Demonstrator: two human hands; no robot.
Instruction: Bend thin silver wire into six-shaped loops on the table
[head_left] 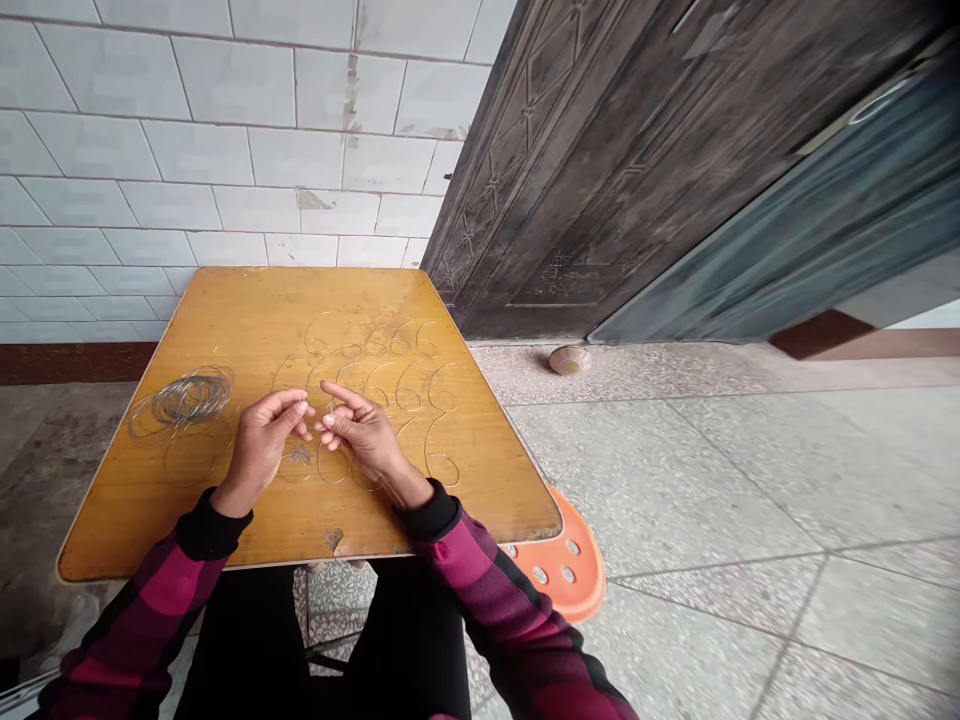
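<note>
Both my hands hover over a small wooden table (225, 300). My left hand (262, 440) and my right hand (360, 430) meet fingertip to fingertip, each pinching a thin piece of wire (334, 465) that loops down below them. A coil of grey wire (184, 400) lies to the left of my left hand. Several bent wire pieces (390, 370), each curled into a loop with a tail, lie spread on the table beyond and to the right of my hands.
A white tiled wall (225, 150) stands behind the table. A dark carved door (637, 170) is at the right. An orange plastic stool (562, 565) sits on the stone floor by the table's near right corner. A small round object (568, 359) lies near the door.
</note>
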